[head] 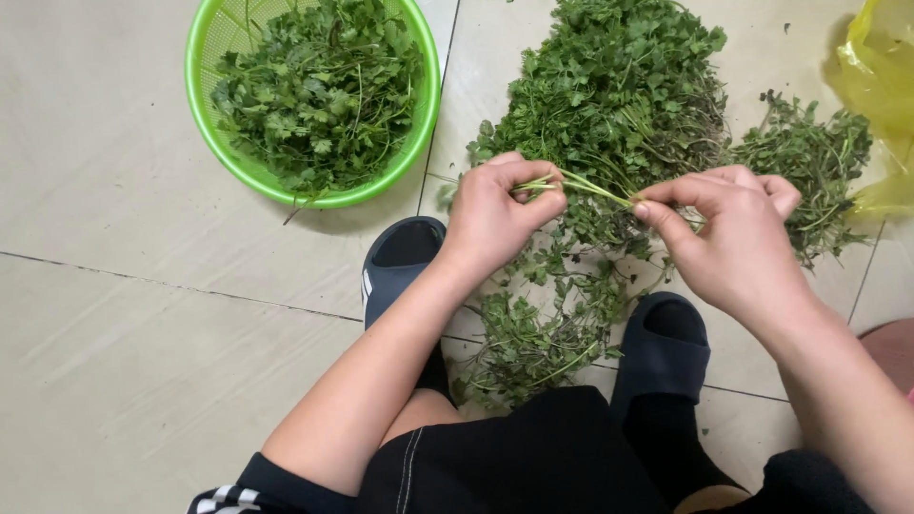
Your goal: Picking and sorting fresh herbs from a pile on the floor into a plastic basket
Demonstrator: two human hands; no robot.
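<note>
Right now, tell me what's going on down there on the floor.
A person crouches over a tiled floor, both hands pinching one sprig of leafy green herbs: left hand at one end, right hand at the other. A big heap of herbs lies ahead; a green basket already holds more.

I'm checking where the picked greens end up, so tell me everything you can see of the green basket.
The green basket is round, bright lime, and looks like plastic, with a smooth thick rim and slotted walls. It sits upright on the pale tiled floor at the upper left, its top cut off by the frame edge. Leafy green herbs with thin stems fill most of it, and one stem pokes past the lower rim. Neither hand touches it; the left hand is nearest.
</note>
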